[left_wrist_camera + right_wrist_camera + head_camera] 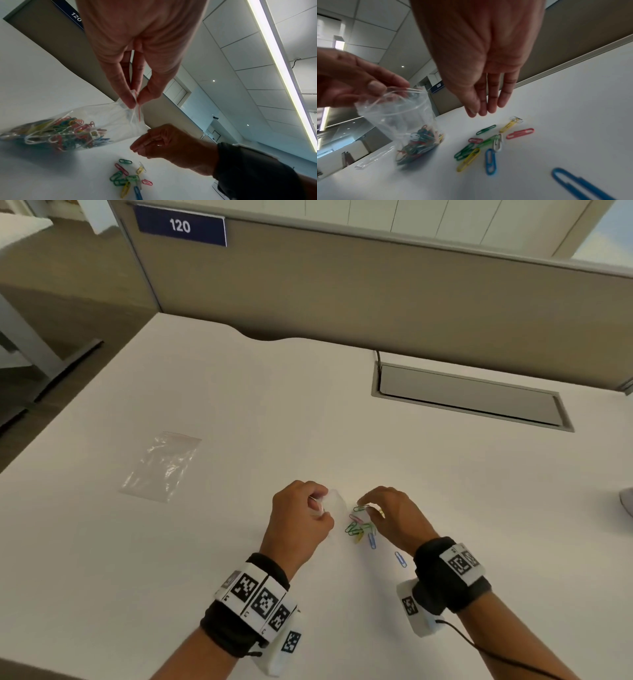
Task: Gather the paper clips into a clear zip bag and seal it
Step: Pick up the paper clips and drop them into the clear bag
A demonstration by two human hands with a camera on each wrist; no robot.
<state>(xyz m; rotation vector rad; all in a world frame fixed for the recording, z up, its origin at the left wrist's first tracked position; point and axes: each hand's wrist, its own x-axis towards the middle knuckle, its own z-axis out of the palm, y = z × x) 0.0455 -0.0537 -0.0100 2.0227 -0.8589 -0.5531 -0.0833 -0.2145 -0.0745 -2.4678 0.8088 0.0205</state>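
The left hand (137, 75) pinches the mouth of the clear zip bag (399, 116), already part-filled with clips, just left of the loose paper clips (488, 143) on the white desk (239, 392). The right hand (481, 86) hovers directly above the loose paper clips, fingers straight, close together and empty.

Head view looks down; both wrist views, close, share the paper clips (128, 175).

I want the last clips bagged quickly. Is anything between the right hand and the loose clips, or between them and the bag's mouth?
Nothing visible. The right hand hovers directly over the loose clips on the table. The bag, pinched by the left hand, has its mouth held open beside them.
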